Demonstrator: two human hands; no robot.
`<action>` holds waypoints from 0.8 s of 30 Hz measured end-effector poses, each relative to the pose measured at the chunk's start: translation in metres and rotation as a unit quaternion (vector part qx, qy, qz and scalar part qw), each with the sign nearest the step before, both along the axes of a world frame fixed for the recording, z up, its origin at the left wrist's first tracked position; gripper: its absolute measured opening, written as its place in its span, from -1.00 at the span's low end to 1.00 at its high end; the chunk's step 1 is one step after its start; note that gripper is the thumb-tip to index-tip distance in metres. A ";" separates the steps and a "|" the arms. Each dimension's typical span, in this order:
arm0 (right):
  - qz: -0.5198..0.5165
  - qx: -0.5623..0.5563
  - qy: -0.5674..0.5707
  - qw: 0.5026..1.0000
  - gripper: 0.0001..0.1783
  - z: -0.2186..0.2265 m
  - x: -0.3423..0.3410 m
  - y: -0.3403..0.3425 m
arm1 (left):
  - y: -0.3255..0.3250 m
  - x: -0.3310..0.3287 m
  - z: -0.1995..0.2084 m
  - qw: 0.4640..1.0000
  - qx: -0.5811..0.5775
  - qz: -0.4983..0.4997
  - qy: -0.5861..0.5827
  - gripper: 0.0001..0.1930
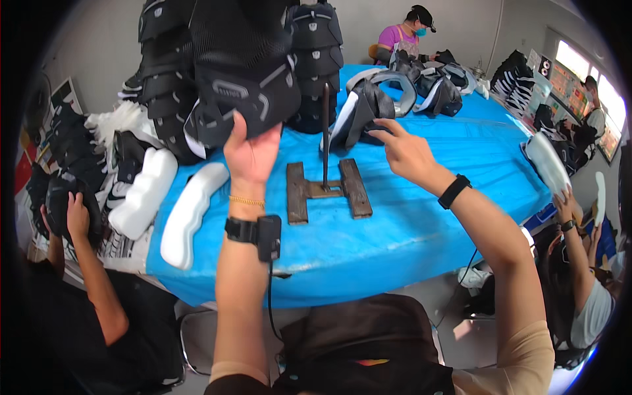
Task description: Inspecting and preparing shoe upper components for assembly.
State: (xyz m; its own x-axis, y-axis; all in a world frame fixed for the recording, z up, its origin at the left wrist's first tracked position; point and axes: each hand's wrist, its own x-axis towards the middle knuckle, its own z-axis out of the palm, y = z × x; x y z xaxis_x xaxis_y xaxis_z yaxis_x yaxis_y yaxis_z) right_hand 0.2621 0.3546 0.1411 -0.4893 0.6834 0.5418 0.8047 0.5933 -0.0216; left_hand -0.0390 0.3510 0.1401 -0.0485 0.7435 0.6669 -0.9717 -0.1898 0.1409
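A large black padded fabric piece with grey trim rises before me, its top cut off by the frame. My left hand is at its lower edge, thumb up against the front; the other fingers are partly hidden, and the hand looks closed on it. My right hand is open, index finger stretched out, fingertips beside or just touching a black and grey padded piece on the table. Between my hands stands a dark metal post on an H-shaped base with two worn bars.
Stacked black pieces stand behind. Two white wavy foam forms lie left on the blue-covered table. More padded pieces lie at the far side, near a masked person. Co-workers' hands are at left and right.
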 end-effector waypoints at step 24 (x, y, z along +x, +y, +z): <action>-0.394 -0.056 0.596 0.697 -0.62 -0.064 0.297 0.118 | 0.004 -0.012 -0.005 0.997 -0.063 0.038 -0.002 -0.55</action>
